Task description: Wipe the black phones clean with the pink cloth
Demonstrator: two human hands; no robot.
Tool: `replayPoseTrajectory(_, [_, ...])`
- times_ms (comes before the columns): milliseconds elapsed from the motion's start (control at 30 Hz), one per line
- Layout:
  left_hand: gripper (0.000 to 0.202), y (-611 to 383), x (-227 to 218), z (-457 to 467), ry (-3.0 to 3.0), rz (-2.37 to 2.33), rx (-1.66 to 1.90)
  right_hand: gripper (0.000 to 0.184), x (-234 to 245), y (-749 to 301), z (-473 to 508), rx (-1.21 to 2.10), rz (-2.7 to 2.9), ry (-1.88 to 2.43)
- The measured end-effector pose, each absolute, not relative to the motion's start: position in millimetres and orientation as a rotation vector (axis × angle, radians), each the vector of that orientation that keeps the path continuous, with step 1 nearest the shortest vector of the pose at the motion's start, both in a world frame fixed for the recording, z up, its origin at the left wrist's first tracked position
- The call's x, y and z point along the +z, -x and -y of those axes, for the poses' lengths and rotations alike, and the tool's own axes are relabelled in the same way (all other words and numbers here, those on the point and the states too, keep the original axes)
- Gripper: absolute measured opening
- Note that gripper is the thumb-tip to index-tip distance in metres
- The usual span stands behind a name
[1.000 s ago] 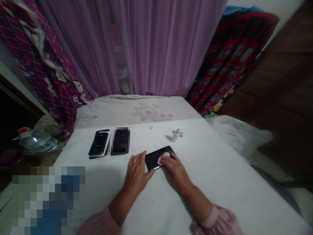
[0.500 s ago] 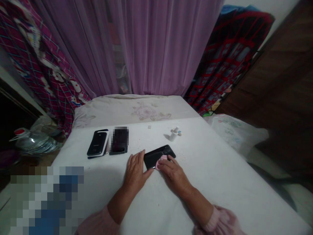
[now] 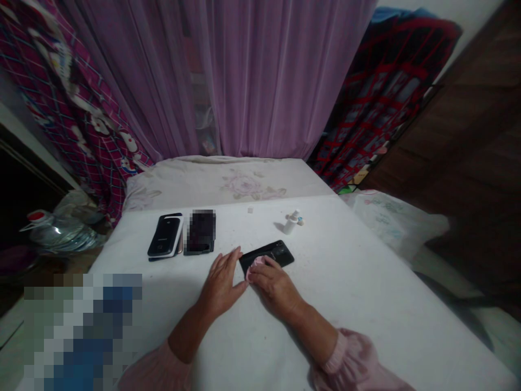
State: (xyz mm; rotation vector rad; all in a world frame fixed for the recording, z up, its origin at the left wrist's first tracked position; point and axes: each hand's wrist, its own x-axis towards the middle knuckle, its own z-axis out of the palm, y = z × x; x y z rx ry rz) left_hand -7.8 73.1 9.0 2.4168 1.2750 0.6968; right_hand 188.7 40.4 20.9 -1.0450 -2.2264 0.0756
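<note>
Black smartphone (image 3: 273, 252): lies flat on a white sheet (image 3: 350, 282), long side toward the person, and is the reference point for all entries below.

Pink cloth (image 3: 256, 264): sits at the phone's near left corner, partly on it. Compared with a moment ago, it has shifted left along the phone's near edge.

Right hand (image 3: 273, 283): fingers curled down over the cloth, pinning it against the phone.

Left hand (image 3: 220, 285): open, fingers spread, resting on the sheet just left of the phone, holding nothing.

Stack of phones (image 3: 165, 236): left of the phone, well apart.

Blurred-out phone (image 3: 201, 232): just right of that stack.

Small white bottle (image 3: 291, 222): upright, beyond the phone.
</note>
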Motion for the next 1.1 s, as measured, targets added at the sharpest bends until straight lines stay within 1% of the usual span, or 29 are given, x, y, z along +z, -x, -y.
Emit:
replayPoseTrajectory(133, [0.082,7.6,9.9,-72.4,-2.413,-1.283,0.693,0.023,19.9,-211.1,-43.5,0.041,2.255,1.077])
replayPoseTrajectory(333, [0.082,5.7,13.2,-70.6,-2.405,-1.309,0.708,0.024,15.5,-256.7,-43.9,-0.085,2.147,1.324])
replayPoseTrajectory(567, [0.089,-2.3,10.1,-68.5,-2.406,-1.384,0.754,0.023,22.5,-211.2,-41.0,0.076,2.265,1.076])
replayPoseTrajectory(700, [0.088,-7.4,11.0,-69.2,-2.358,-1.417,0.803,0.026,27.5,-196.0,-65.4,0.145,2.288,1.130])
replayPoseTrajectory(867, [0.095,-9.3,12.2,-69.9,-2.337,-1.451,0.786,0.021,26.9,-183.7,-95.6,0.110,2.211,1.312])
replayPoseTrajectory(1100, [0.095,-8.6,10.8,-69.4,-2.320,-1.425,0.801,0.027,17.9,-193.1,-58.5,0.054,2.165,1.242])
